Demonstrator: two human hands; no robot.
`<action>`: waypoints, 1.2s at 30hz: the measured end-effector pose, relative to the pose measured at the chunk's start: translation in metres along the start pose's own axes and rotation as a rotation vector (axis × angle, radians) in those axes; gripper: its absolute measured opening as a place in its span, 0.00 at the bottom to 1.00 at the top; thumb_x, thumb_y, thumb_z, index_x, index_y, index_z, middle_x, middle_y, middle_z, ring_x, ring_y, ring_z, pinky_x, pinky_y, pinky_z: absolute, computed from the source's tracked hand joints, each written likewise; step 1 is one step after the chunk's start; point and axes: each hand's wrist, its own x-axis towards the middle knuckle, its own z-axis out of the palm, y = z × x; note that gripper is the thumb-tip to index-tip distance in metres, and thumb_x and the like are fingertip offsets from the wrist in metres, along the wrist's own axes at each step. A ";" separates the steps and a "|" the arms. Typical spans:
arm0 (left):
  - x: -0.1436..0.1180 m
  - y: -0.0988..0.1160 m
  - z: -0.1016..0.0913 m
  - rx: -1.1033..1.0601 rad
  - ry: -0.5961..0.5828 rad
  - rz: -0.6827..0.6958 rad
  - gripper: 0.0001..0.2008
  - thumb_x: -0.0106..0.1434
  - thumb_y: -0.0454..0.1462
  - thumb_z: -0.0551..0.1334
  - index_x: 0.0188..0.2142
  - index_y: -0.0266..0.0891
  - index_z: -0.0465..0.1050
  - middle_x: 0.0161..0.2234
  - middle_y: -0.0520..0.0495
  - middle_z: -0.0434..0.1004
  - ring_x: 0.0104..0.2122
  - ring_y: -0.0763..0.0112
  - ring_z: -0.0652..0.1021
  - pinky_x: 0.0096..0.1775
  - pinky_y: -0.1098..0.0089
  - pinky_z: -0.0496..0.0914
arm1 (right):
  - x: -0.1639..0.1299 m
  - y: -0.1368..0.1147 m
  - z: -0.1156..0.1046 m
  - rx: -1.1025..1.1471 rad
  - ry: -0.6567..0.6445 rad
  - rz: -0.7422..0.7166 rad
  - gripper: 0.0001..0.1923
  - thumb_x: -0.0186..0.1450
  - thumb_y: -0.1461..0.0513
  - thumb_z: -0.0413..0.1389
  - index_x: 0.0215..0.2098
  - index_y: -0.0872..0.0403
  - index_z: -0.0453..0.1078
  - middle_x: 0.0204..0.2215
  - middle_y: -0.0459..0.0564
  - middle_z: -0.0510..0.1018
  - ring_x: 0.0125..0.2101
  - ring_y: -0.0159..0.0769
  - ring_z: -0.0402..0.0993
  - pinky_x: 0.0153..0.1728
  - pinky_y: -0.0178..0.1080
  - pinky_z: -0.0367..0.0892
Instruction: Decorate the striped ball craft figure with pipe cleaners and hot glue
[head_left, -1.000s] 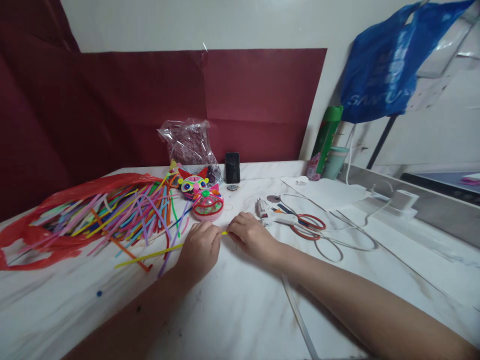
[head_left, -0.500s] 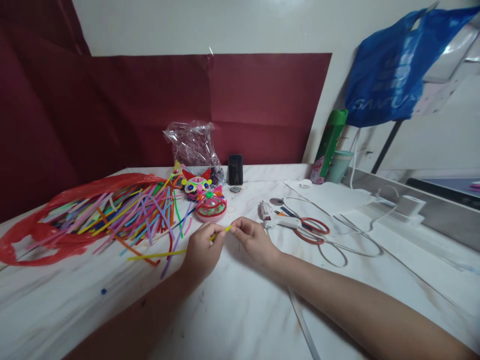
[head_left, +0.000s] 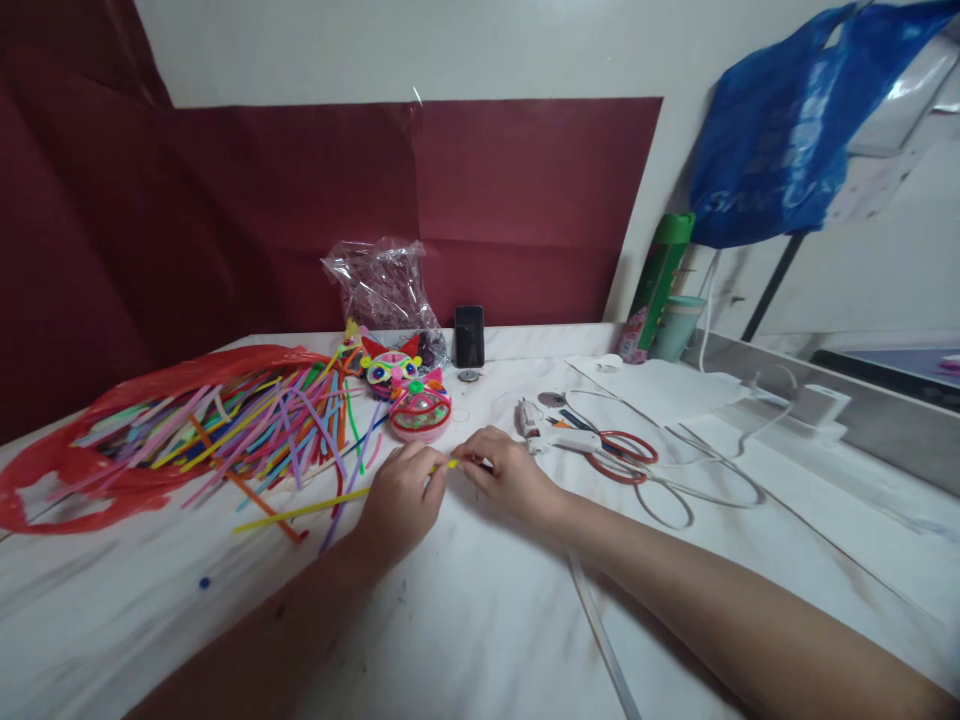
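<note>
A yellow pipe cleaner (head_left: 300, 510) runs through my left hand (head_left: 407, 497), which is closed around it. Its tail sticks out to the left over the table, and its short tip shows between my two hands. My right hand (head_left: 510, 480) pinches at that tip with thumb and forefinger; the exact contact is partly hidden by the fingers. Just beyond my hands sits a colourful lion-head figure (head_left: 420, 408) made of fuzzy stems, with a pink lower part, a red-rimmed mouth and eyes above.
At left, many coloured pipe cleaners (head_left: 255, 430) lie on a red plastic bag (head_left: 97, 500). A white glue gun (head_left: 559, 435) and red-handled scissors (head_left: 626, 450) lie at right among cables. A black phone (head_left: 469, 338) leans on the back ledge. A glue stick (head_left: 600, 630) lies in front.
Both hands stay close together on the yellow pipe cleaner. Its tail has shifted slightly left and down, and less of the tip shows between the fingers. The view has moved slightly.
</note>
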 end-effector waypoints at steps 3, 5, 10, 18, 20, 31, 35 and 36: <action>0.000 0.000 -0.001 0.028 -0.020 0.056 0.09 0.61 0.32 0.52 0.27 0.38 0.68 0.26 0.47 0.71 0.30 0.67 0.73 0.34 0.68 0.66 | -0.001 -0.002 -0.004 -0.143 -0.032 -0.134 0.07 0.60 0.68 0.52 0.28 0.56 0.72 0.26 0.52 0.74 0.32 0.37 0.67 0.37 0.41 0.60; 0.001 0.001 -0.002 0.002 -0.009 0.044 0.09 0.61 0.32 0.52 0.27 0.38 0.68 0.26 0.47 0.71 0.30 0.68 0.73 0.33 0.69 0.66 | -0.001 -0.004 -0.003 -0.075 -0.023 -0.100 0.07 0.60 0.67 0.51 0.26 0.56 0.70 0.25 0.51 0.73 0.31 0.36 0.65 0.36 0.40 0.59; 0.002 0.008 -0.004 -0.143 0.115 -0.077 0.07 0.59 0.32 0.55 0.26 0.39 0.68 0.24 0.51 0.71 0.27 0.73 0.72 0.29 0.74 0.65 | -0.001 -0.010 0.008 0.589 0.030 0.397 0.10 0.55 0.56 0.58 0.24 0.55 0.68 0.20 0.44 0.70 0.23 0.30 0.62 0.26 0.34 0.58; 0.003 0.006 -0.001 -0.141 0.151 -0.126 0.07 0.57 0.31 0.55 0.24 0.39 0.68 0.23 0.51 0.72 0.26 0.73 0.72 0.28 0.75 0.66 | 0.000 -0.010 0.013 0.856 0.058 0.592 0.16 0.45 0.52 0.65 0.23 0.56 0.72 0.20 0.45 0.73 0.23 0.29 0.64 0.25 0.33 0.59; 0.003 0.004 0.000 -0.144 0.128 -0.116 0.06 0.57 0.32 0.56 0.25 0.39 0.69 0.24 0.51 0.72 0.27 0.73 0.73 0.29 0.74 0.67 | 0.001 -0.009 0.011 0.791 0.051 0.564 0.15 0.46 0.53 0.65 0.23 0.56 0.72 0.19 0.44 0.72 0.22 0.28 0.63 0.24 0.33 0.57; 0.003 0.002 0.000 -0.133 0.112 -0.107 0.06 0.57 0.32 0.55 0.25 0.39 0.68 0.24 0.51 0.72 0.27 0.73 0.73 0.28 0.74 0.66 | -0.003 -0.007 0.017 0.693 -0.023 0.513 0.13 0.53 0.53 0.59 0.23 0.56 0.68 0.18 0.41 0.68 0.20 0.26 0.59 0.23 0.32 0.55; 0.002 -0.001 0.000 -0.065 0.042 -0.020 0.07 0.57 0.31 0.54 0.25 0.39 0.67 0.25 0.50 0.71 0.28 0.72 0.72 0.29 0.73 0.65 | -0.005 -0.008 0.012 0.279 0.006 0.235 0.03 0.58 0.63 0.55 0.28 0.55 0.69 0.23 0.44 0.71 0.25 0.30 0.64 0.28 0.33 0.59; 0.002 -0.001 0.000 -0.044 0.034 0.016 0.07 0.57 0.31 0.54 0.25 0.39 0.67 0.25 0.50 0.71 0.28 0.71 0.72 0.30 0.72 0.65 | -0.005 -0.009 0.010 0.167 0.014 0.157 0.03 0.58 0.66 0.54 0.28 0.55 0.70 0.24 0.46 0.72 0.27 0.31 0.65 0.30 0.34 0.60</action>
